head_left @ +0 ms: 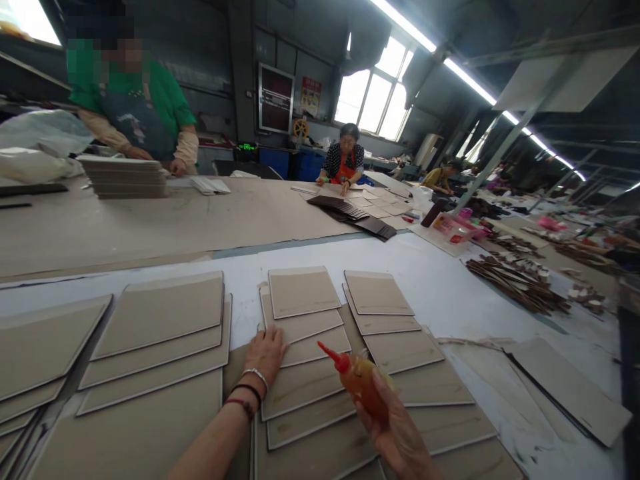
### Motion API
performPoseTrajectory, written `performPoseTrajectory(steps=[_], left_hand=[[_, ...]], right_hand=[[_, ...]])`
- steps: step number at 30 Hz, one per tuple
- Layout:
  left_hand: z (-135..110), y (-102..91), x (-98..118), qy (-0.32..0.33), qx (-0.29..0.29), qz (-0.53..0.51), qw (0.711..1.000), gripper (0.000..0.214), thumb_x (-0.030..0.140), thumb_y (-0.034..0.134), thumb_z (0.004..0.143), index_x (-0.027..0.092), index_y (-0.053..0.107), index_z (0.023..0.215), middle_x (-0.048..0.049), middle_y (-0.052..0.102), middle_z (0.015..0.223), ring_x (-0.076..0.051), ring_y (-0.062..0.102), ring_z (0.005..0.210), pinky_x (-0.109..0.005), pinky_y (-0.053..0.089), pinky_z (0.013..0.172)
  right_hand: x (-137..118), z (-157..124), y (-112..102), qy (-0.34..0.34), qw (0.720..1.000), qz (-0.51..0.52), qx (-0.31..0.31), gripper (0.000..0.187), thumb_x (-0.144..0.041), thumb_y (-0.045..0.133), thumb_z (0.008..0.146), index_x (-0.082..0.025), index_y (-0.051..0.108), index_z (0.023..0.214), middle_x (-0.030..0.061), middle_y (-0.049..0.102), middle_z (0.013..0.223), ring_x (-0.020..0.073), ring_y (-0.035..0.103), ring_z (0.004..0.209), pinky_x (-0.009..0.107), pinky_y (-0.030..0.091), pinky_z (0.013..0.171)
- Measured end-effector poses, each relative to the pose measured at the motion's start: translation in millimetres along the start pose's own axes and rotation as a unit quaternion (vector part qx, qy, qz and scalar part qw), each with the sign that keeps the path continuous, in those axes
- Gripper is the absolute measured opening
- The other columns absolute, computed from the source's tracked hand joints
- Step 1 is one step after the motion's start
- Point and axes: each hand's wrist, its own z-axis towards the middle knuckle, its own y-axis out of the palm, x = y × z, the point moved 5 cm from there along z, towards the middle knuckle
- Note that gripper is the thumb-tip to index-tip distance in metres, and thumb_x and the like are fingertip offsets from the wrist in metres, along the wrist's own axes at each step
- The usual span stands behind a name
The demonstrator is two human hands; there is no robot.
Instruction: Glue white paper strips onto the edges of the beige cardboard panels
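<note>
My right hand [390, 427] is wrapped round a squeeze bottle [367, 387] of amber liquid with a red pointed nozzle. The bottle tilts up to the left, above a column of overlapping beige panels [305, 393] with dark edges. Wet-looking streaks run along the lower edges of several panels. My left hand [265, 357] rests at the left edge of this column, fingers stretched over the upper panels. A bracelet and dark bands circle that wrist. Another streaked column of panels [405, 360] lies to the right.
More overlapping panels [165, 310] lie at the left. Across the white table [430, 267], a person in a green top [165, 100] stands by a stack of panels [125, 179]. Another person in a red apron [345, 167] works behind dark sheets [353, 213]. Brown strips [515, 283] lie at the right.
</note>
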Motion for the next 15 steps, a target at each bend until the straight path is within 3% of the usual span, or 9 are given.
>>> performPoseTrajectory(steps=[4, 7, 10, 12, 13, 15], left_hand=[[-0.6, -5.8, -11.7, -0.040, 0.008, -0.025, 0.999, 0.032, 0.024, 0.045, 0.082, 0.012, 0.051, 0.111, -0.0136, 0.053, 0.118, -0.024, 0.051, 0.104, -0.036, 0.041, 0.087], [-27.7, -16.5, -23.1, -0.068, 0.018, -0.048, 0.996, 0.034, 0.023, 0.039, 0.084, 0.009, 0.048, 0.114, -0.0134, 0.055, 0.116, -0.020, 0.051, 0.106, -0.033, 0.039, 0.092], [-81.1, -24.8, -27.7, -0.050, 0.026, -0.094, 0.994, 0.033, 0.025, 0.038, 0.084, 0.016, 0.049, 0.114, -0.0069, 0.061, 0.110, -0.015, 0.055, 0.102, -0.027, 0.042, 0.091], [-126.1, -28.2, -25.2, -0.011, 0.060, -0.205, 0.977, 0.033, 0.031, 0.037, 0.085, 0.022, 0.050, 0.114, -0.0038, 0.063, 0.107, -0.015, 0.058, 0.097, -0.028, 0.047, 0.085], [-149.0, -25.5, -21.9, 0.007, 0.044, -0.250, 0.967, 0.033, 0.033, 0.039, 0.084, 0.025, 0.049, 0.115, -0.0027, 0.063, 0.106, -0.015, 0.059, 0.096, -0.026, 0.049, 0.083], [-193.1, -17.1, -19.2, -0.031, 0.015, -0.305, 0.952, 0.032, 0.037, 0.044, 0.082, 0.031, 0.051, 0.112, -0.0006, 0.063, 0.106, -0.016, 0.059, 0.094, -0.027, 0.050, 0.082]], right_hand=[[-6.5, 5.3, 7.1, -0.059, 0.995, -0.081, 0.011, 0.046, -0.034, 0.075, 0.057, -0.021, 0.054, 0.095, -0.0001, 0.066, 0.082, 0.0152, 0.062, 0.066, 0.023, 0.051, 0.051], [-9.1, 9.3, 16.7, -0.106, 0.978, -0.168, 0.056, 0.055, -0.036, 0.077, 0.052, -0.024, 0.047, 0.096, -0.0012, 0.063, 0.080, 0.0185, 0.062, 0.068, 0.026, 0.050, 0.048], [-6.1, 13.0, 31.5, -0.147, 0.956, -0.245, 0.065, 0.062, -0.040, 0.076, 0.051, -0.025, 0.042, 0.101, -0.0008, 0.060, 0.083, 0.0210, 0.061, 0.072, 0.028, 0.051, 0.050], [-1.8, 14.8, 42.6, -0.168, 0.942, -0.286, 0.053, 0.063, -0.042, 0.074, 0.053, -0.024, 0.041, 0.103, -0.0003, 0.059, 0.085, 0.0213, 0.061, 0.074, 0.029, 0.051, 0.051], [0.5, 15.4, 47.9, -0.177, 0.935, -0.305, 0.047, 0.063, -0.043, 0.074, 0.053, -0.024, 0.040, 0.103, -0.0001, 0.058, 0.085, 0.0211, 0.061, 0.074, 0.028, 0.051, 0.052], [4.8, 16.2, 57.7, -0.193, 0.921, -0.336, 0.038, 0.064, -0.043, 0.072, 0.055, -0.024, 0.039, 0.106, 0.0003, 0.057, 0.086, 0.0206, 0.060, 0.074, 0.027, 0.050, 0.051]])
